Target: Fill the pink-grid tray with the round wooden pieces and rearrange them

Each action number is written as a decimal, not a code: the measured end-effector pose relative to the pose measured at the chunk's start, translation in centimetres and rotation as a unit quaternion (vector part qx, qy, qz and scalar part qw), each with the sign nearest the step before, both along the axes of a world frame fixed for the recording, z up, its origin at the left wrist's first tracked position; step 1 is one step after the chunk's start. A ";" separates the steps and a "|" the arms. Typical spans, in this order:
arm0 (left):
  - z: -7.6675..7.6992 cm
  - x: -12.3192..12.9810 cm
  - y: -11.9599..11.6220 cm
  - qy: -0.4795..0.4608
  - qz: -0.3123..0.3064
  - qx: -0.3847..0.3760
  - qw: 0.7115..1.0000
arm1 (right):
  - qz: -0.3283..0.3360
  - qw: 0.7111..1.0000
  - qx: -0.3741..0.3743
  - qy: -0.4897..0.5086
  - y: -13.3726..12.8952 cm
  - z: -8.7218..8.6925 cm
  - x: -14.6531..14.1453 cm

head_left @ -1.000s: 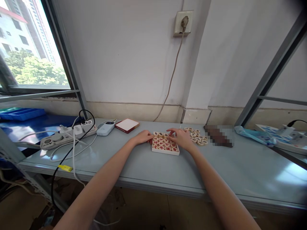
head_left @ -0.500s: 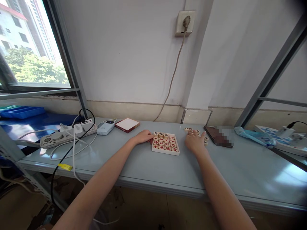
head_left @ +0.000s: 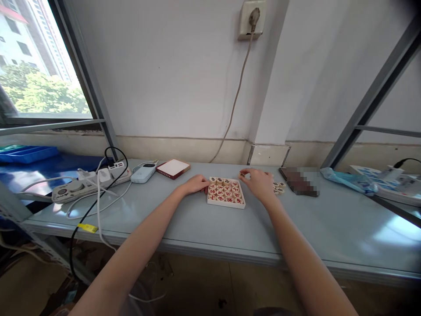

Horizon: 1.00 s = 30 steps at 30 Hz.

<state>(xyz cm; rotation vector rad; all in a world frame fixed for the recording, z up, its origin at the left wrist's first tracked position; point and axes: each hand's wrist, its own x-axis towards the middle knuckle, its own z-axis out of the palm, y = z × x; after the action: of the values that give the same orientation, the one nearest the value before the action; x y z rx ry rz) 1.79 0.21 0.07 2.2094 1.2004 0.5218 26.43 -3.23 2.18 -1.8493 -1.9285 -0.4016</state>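
A shallow white box (head_left: 226, 204) on the table holds rows of round Chinese chess pieces. Red-marked pieces (head_left: 228, 193) fill most of it, and a few black-marked ones (head_left: 219, 180) sit along its back edge. My left hand (head_left: 196, 184) grips the box at its left side, fingers curled at the edge. Just off the box's back right corner, my right hand (head_left: 258, 181) pinches a black-marked chess piece (head_left: 242, 174) between thumb and fingers. Behind that hand lie several loose pieces (head_left: 279, 188), partly hidden by it.
A dark red box lid (head_left: 173, 168) lies back left, beside a pale blue device (head_left: 144, 172) and a power strip (head_left: 79, 188) with cables. To the right are a dark, partly blurred flat object (head_left: 296, 182) and a blue plastic bag (head_left: 345, 181). The table's front edge (head_left: 223, 254) runs below.
My right hand has moved left from the loose pieces toward the box, now with a chess piece in its fingers. My left hand stays at the box. The view has tilted slightly down.
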 end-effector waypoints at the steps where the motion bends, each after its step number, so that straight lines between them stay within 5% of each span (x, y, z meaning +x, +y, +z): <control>1: 0.0 0.0 -0.1 0.000 0.000 0.000 1.000 | 0.000 1.000 0.003 0.023 0.0 0.2 0.1; 7: 0.2 0.1 -0.3 0.001 -0.001 0.000 1.000 | 0.098 0.985 -0.085 0.117 -0.3 0.7 0.0; 23: 0.0 0.1 0.0 0.001 0.001 0.002 1.000 | 0.137 0.984 -0.113 0.026 -0.1 -1.0 -2.0; 30: -0.1 0.0 0.0 0.008 -0.003 -0.003 1.000 | 0.140 0.976 -0.136 0.092 -0.1 -0.8 -1.9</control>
<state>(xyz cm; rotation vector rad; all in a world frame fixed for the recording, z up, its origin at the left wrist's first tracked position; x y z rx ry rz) 1.79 0.17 0.00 2.2148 1.2017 0.4993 24.52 -3.32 1.34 -1.6645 -2.1548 0.1271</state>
